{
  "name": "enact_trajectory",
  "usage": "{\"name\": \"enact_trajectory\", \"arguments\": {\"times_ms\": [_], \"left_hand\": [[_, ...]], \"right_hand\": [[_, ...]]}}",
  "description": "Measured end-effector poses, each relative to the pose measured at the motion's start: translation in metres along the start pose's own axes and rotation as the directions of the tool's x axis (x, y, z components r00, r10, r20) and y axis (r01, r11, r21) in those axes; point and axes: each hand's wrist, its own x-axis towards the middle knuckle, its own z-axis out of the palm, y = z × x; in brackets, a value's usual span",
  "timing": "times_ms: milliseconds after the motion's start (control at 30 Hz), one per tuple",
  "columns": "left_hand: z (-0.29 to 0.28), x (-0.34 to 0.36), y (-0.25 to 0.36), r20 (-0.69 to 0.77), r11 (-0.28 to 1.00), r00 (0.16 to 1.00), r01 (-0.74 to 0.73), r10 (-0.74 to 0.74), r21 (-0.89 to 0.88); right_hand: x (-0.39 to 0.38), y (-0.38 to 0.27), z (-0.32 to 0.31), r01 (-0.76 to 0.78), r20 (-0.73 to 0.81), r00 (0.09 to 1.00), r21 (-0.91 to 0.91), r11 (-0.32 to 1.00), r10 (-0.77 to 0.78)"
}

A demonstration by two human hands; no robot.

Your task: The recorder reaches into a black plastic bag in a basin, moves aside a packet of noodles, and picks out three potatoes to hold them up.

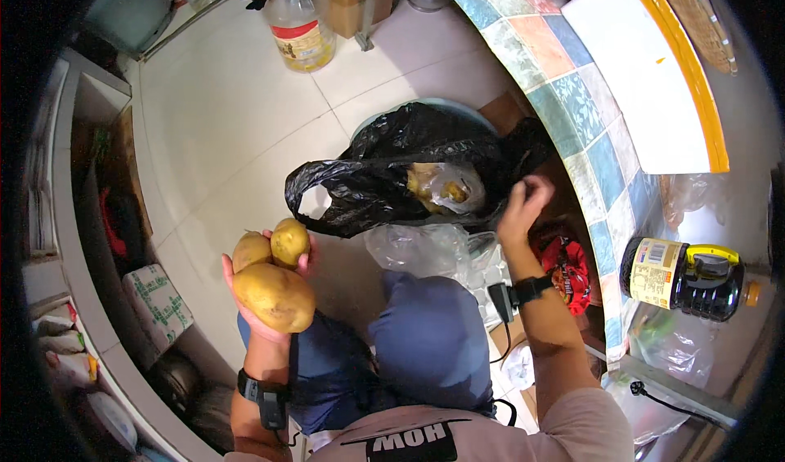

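My left hand (pixel 260 298) is palm up, cradling three yellow-brown potatoes (pixel 274 296) over the tiled floor. The largest potato lies nearest my wrist, with two smaller ones (pixel 289 242) at my fingertips. My right hand (pixel 521 206) reaches toward a black plastic bag (pixel 384 172) and grips its right edge. Inside the open bag a clear plastic bag (pixel 446 188) holds more potatoes. The black bag sits in a round pale blue tub (pixel 441 105) on the floor.
A large bottle of cooking oil (pixel 300 22) stands on the floor at the back. A counter with a multicoloured tile face (pixel 572 86) curves along the right, and a dark bottle with a yellow cap (pixel 687 274) lies beneath it. Shelves (pixel 90 241) line the left. Crumpled clear bags (pixel 425 249) lie by my knees.
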Motion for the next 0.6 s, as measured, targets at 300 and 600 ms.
{"name": "enact_trajectory", "arguments": {"times_ms": [300,600], "left_hand": [[0.002,-0.010,0.019,0.066,0.997,0.995,-0.079,0.077,0.025],[-0.003,-0.018,0.024,0.060,0.992,0.990,-0.128,0.129,-0.015]], "right_hand": [[-0.022,-0.004,0.080,-0.419,0.795,0.600,0.406,0.812,-0.088],[-0.051,-0.001,0.100,0.037,0.947,0.278,0.155,0.987,-0.159]]}}
